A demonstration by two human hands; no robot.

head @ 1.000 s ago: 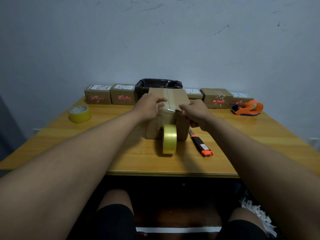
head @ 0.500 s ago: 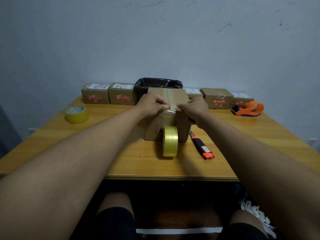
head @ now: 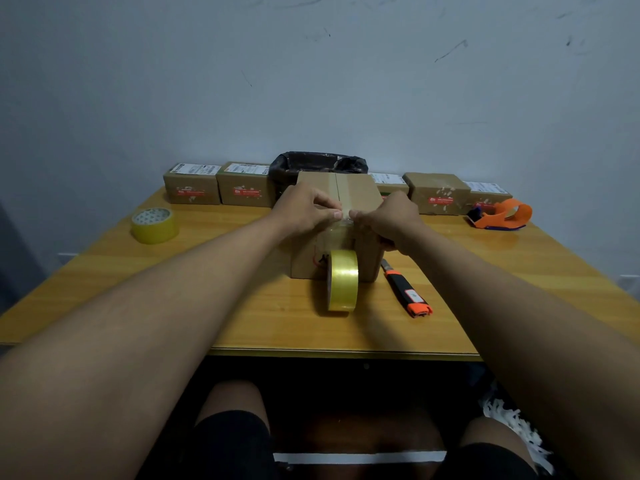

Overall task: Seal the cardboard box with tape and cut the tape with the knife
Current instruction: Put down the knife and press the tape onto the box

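Note:
A brown cardboard box (head: pixel 360 194) stands mid-table with a strip of clear tape along its top seam and down its near face. The yellowish tape roll (head: pixel 343 279) stands on edge against that face, still joined to the strip. My left hand (head: pixel 308 211) and my right hand (head: pixel 388 218) rest on the box's near top edge, fingertips almost touching, pressing the tape at the seam. The orange-and-black knife (head: pixel 407 292) lies on the table right of the roll, untouched.
A row of small cardboard boxes (head: pixel 192 183) and a black-lined bin (head: pixel 317 164) stand along the table's (head: pixel 173 306) back edge. A second yellow tape roll (head: pixel 154 225) lies at the left. An orange tape dispenser (head: pixel 502 214) sits at the back right.
Both hands have drawn closer together on the box's near top edge, the right hand rising from the side. The roll and knife have not moved.

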